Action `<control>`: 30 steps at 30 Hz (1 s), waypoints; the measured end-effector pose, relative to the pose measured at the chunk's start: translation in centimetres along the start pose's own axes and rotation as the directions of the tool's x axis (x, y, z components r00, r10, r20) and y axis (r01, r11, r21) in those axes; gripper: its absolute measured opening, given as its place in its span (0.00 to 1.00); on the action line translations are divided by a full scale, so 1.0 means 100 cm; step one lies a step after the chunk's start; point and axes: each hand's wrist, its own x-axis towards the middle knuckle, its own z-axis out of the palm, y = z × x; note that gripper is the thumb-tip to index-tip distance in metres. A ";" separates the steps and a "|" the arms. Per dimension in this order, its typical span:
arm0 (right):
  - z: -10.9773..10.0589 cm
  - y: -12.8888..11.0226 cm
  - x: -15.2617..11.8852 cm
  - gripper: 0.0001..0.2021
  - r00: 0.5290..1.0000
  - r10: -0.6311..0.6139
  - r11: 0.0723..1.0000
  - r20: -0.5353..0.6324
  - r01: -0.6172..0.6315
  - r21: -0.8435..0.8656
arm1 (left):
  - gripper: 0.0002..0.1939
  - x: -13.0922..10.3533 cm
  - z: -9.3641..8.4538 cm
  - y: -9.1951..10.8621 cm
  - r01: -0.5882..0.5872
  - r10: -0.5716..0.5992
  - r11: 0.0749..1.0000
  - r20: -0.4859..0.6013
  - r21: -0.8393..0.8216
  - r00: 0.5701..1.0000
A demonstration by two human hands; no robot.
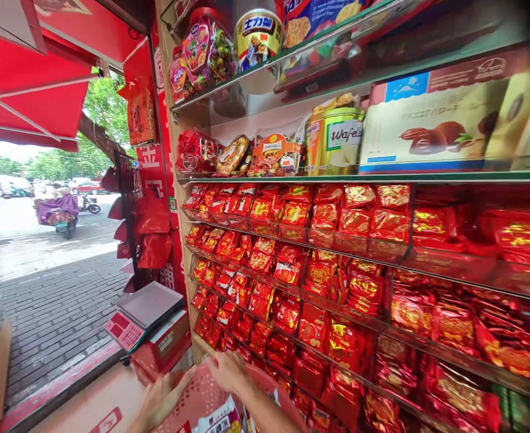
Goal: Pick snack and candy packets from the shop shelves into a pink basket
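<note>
1 pink basket point(196, 394) lies beneath 2 hands point(229, 370) at its rim.

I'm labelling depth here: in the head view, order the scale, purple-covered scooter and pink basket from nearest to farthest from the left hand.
From the left hand:
1. Pink basket, right beside it.
2. Scale, just ahead.
3. Purple-covered scooter, far outside, to the left.

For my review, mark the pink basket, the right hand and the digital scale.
Pink basket point(203, 390): head view, on its perforated wall.
Right hand point(229, 368): head view, on the back of the hand.
Digital scale point(151, 302): head view, on its flat weighing plate.
</note>
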 end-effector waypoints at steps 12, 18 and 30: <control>0.006 0.011 0.072 0.29 1.000 0.016 0.999 -0.001 -0.016 -0.046 | 0.33 0.074 -0.007 -0.018 -0.026 0.026 1.000 0.010 -0.015 1.000; -0.002 0.040 0.083 0.29 0.992 0.123 0.990 -0.035 -0.125 -0.068 | 0.35 0.113 -0.004 0.007 -0.148 0.147 0.989 0.051 0.012 0.988; -0.009 0.067 0.116 0.32 0.906 0.403 0.904 -0.132 -0.416 -0.096 | 0.40 0.212 -0.006 0.029 -0.432 0.424 0.902 0.183 0.004 0.887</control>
